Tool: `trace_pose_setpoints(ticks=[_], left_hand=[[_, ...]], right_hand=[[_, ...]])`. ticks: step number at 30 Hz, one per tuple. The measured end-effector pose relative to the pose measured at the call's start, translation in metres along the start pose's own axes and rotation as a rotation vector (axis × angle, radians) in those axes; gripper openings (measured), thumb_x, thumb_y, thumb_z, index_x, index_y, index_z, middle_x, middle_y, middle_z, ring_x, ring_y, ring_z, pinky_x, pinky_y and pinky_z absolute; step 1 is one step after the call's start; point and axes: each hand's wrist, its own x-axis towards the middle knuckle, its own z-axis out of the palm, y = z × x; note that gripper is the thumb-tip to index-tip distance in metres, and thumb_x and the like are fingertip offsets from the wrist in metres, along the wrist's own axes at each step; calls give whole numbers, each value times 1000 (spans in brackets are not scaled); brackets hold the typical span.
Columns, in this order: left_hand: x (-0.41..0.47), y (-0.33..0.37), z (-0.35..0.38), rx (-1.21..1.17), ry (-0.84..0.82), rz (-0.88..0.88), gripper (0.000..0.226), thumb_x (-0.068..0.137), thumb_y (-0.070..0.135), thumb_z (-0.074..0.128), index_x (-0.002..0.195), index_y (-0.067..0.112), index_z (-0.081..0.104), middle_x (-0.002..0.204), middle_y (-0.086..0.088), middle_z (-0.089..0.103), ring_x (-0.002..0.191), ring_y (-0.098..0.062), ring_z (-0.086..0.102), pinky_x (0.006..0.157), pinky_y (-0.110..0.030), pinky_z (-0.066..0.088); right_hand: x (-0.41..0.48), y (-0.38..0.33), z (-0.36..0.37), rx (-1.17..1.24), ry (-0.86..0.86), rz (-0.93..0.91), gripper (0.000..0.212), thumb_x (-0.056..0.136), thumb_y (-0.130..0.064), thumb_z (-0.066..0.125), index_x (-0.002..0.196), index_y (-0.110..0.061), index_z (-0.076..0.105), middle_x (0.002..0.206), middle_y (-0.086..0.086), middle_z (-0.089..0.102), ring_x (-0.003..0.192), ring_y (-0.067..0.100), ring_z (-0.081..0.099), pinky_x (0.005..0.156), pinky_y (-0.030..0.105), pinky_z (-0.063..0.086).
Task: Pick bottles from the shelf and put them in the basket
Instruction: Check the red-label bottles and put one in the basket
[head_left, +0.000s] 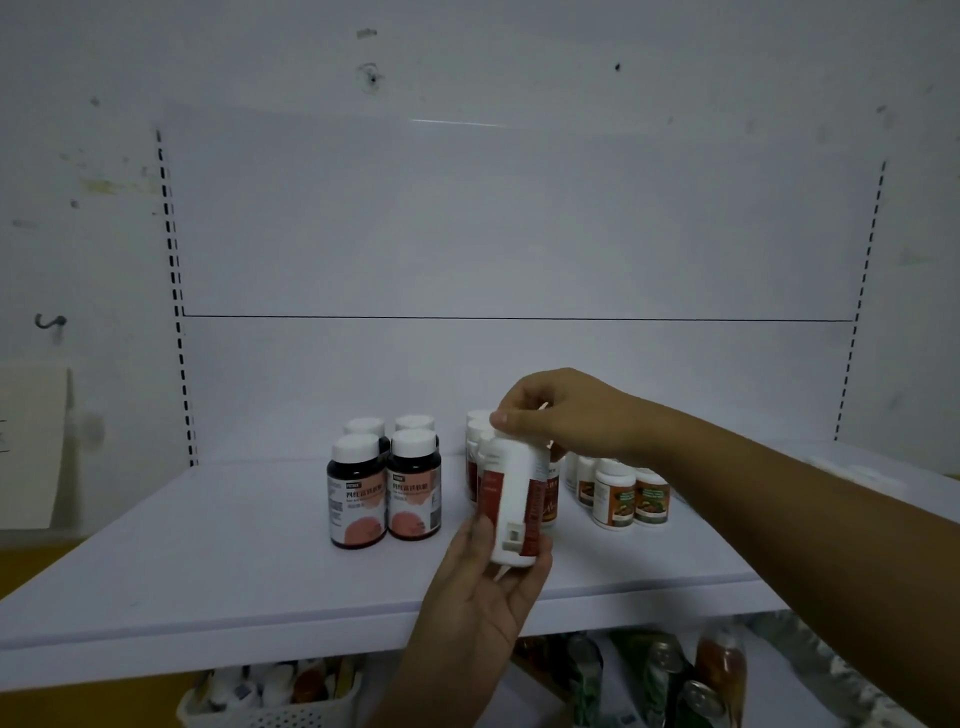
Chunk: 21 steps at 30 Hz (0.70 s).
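White shelf (208, 561); red-and-white bottle (511, 499) between both hands.

Shelf (208, 571): 4 bottles (384, 483) left, small bottles (628, 496) right; bottle (511, 499) betw. my hands, front-centre; basket (270, 701) below.

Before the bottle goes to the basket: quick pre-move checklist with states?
1. Held bottle gripped by both hands, right hand at the cap, left hand under the base: ok.
2. Bottle lifted clear of the shelf: ok.
3. Cap on: cannot tell, fingers cover it.
4. Dark bottles at left upright, apart from the held one: ok.
5. Right forearm clear of the small bottles: cannot tell, it passes close over them.
6. Basket below the shelf, room inside: cannot tell, only partly in view.
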Motion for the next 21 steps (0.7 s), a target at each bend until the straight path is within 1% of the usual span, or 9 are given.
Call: trace_pose_setpoints(ticks=[3, 5, 7, 9, 10, 14, 16, 18, 21], left_hand=[[0, 0, 1, -24, -48, -94, 47, 68, 32, 57, 104, 1, 60, 89, -25, 72, 69, -36, 71, 61, -47, 58], [4, -2, 0, 56, -31, -15, 44, 67, 24, 60, 105, 2, 60, 87, -23, 73, 70, -34, 71, 58, -41, 60], [11, -5, -2, 159, 11, 129, 44, 66, 15, 62, 108, 3, 59, 93, -19, 73, 79, -31, 71, 62, -37, 60], [17, -8, -2, 265, 52, 244, 49, 63, 10, 64, 111, 5, 57, 105, -17, 68, 94, -32, 67, 67, -36, 60], [20, -10, -3, 302, 74, 282, 50, 62, 9, 65, 112, 7, 57, 109, -15, 65, 99, -32, 64, 68, -36, 60], [27, -13, -6, 279, 52, 264, 42, 63, 14, 63, 105, 11, 60, 98, -9, 70, 94, -26, 66, 71, -37, 59], [31, -16, -9, 325, 59, 253, 47, 62, 14, 64, 109, 9, 59, 101, -10, 70, 94, -25, 67, 70, -36, 59], [37, -19, -10, 437, 116, 312, 55, 59, 14, 67, 113, 10, 58, 108, -9, 67, 97, -24, 65, 71, -33, 58], [48, -22, -8, 617, 202, 438, 48, 55, 14, 74, 101, 22, 59, 110, -3, 66, 98, -18, 65, 74, -30, 55]], right_hand=[[-1, 2, -6, 124, -54, -26, 18, 90, -21, 58, 106, -17, 65, 105, -2, 66, 94, 14, 64, 76, 25, 54], [-1, 5, -7, 192, -61, -20, 18, 91, -16, 55, 105, -19, 65, 108, -1, 64, 97, 14, 62, 79, 25, 53], [1, 8, -5, 199, -60, 31, 22, 91, -29, 54, 106, -15, 64, 107, 1, 64, 97, 16, 61, 84, 31, 54], [4, 13, -4, 91, -52, 91, 40, 88, -47, 53, 105, -12, 63, 103, 3, 66, 95, 19, 64, 87, 38, 55], [5, 16, -5, 74, -50, 103, 44, 88, -49, 53, 104, -11, 63, 102, 5, 67, 94, 20, 65, 86, 38, 56], [3, 26, -17, 227, -79, 38, 27, 90, -30, 57, 110, -14, 67, 106, 4, 71, 95, 16, 67, 75, 26, 55], [2, 32, -22, 295, -85, 28, 24, 90, -22, 58, 112, -17, 66, 109, 1, 70, 97, 15, 66, 75, 24, 54], [5, 38, -21, 291, -60, 52, 23, 90, -26, 58, 110, -16, 66, 108, 1, 69, 96, 15, 66, 77, 27, 56], [9, 43, -20, 127, -12, 85, 32, 86, -41, 60, 103, -14, 66, 101, 2, 70, 92, 17, 67, 81, 34, 58]])
